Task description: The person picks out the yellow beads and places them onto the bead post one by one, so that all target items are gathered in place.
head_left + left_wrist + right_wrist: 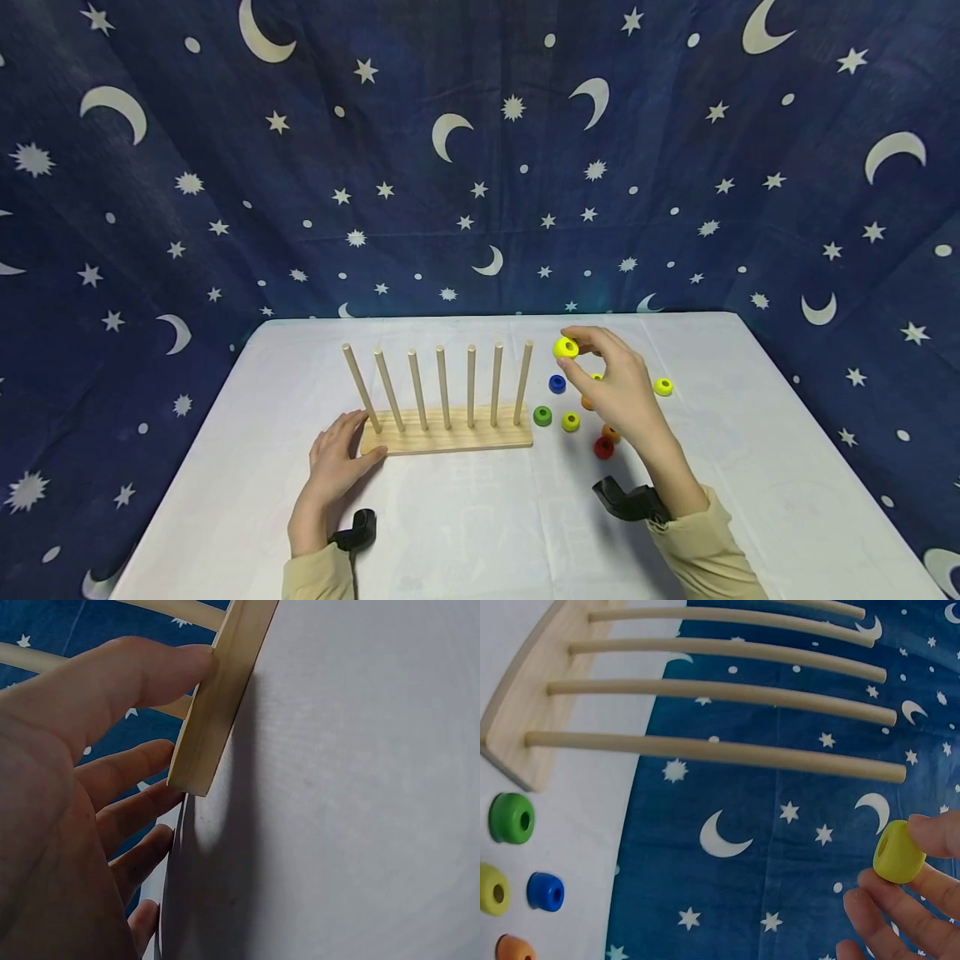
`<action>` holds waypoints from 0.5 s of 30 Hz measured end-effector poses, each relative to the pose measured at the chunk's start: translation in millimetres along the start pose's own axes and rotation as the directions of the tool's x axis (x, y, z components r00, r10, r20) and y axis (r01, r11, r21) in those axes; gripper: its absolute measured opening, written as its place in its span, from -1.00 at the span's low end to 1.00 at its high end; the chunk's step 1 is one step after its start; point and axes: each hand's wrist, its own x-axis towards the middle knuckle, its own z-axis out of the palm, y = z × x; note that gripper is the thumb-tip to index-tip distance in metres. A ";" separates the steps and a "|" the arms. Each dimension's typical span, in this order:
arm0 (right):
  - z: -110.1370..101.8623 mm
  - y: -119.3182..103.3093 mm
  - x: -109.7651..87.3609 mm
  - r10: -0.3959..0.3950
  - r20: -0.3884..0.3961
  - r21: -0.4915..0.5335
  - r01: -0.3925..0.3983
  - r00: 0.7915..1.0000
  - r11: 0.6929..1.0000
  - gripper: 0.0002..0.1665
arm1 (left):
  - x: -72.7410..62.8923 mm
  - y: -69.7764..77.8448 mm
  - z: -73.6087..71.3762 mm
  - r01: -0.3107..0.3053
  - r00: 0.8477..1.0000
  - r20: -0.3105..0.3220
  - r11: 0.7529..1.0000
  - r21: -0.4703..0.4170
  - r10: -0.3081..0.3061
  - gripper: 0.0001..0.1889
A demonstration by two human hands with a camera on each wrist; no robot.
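A wooden peg rack (450,443) lies across the middle of the table, with several upright pegs and no beads on them. At its left end my left hand (336,462) grips the base, thumb at the front edge and fingers around the end and back. My right hand (621,383) pinches a yellow bead (906,859) between thumb and fingers. That bead is raised to about peg-top height, just right of the rightmost peg (727,752), its hole showing. Below the right hand lie a green bead (542,416), a blue bead (557,384) and another yellow bead (571,422).
A red bead (603,448) and an orange bead (612,433) sit close together under the right forearm. Farther right is a yellow bead (663,387). The white-covered table (465,525) ends at a dark blue curtain (420,208) with moons and stars.
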 end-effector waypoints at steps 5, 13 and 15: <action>1.8 -9.8 2.5 -0.052 -0.026 0.023 0.053 0.998 0.998 -0.56 | -0.1 0.3 -0.8 0.017 1.000 0.006 1.000 -0.001 -0.017 -0.21; 4.9 -21.2 6.5 -0.100 -0.031 0.038 0.101 0.995 0.994 -0.56 | -0.5 2.0 -1.8 0.024 1.000 0.012 1.000 -0.008 -0.024 -0.21; 6.1 -22.6 7.6 -0.113 -0.028 0.047 0.114 0.993 0.992 -0.56 | -0.7 2.5 -1.2 0.022 1.000 0.011 1.000 -0.009 -0.022 -0.22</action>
